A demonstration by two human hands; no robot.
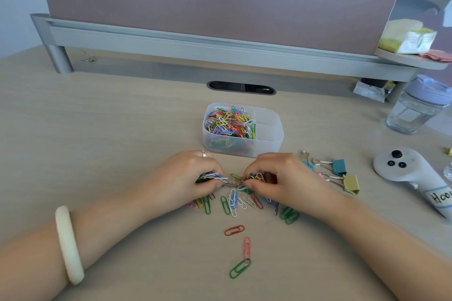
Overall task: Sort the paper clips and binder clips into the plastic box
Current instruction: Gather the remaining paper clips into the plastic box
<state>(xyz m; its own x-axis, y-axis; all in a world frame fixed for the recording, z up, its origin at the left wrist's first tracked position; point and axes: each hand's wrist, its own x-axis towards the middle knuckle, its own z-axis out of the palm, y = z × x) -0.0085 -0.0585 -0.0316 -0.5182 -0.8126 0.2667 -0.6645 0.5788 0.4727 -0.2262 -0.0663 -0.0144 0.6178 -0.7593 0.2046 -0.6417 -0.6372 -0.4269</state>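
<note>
A clear plastic box stands on the desk, its large left compartment full of coloured paper clips; the two small right compartments look empty. Just in front of it, my left hand is closed on a bunch of paper clips, and my right hand pinches another bunch. The two hands nearly touch. Loose paper clips lie under and before the hands, with a red one, a pink one and a green one nearer me. A teal binder clip and a yellow binder clip lie to the right.
A white controller with a handwritten label lies at the right. A glass jar with a lid stands at the back right. A grey desk partition rail runs across the back, with a cable slot behind the box.
</note>
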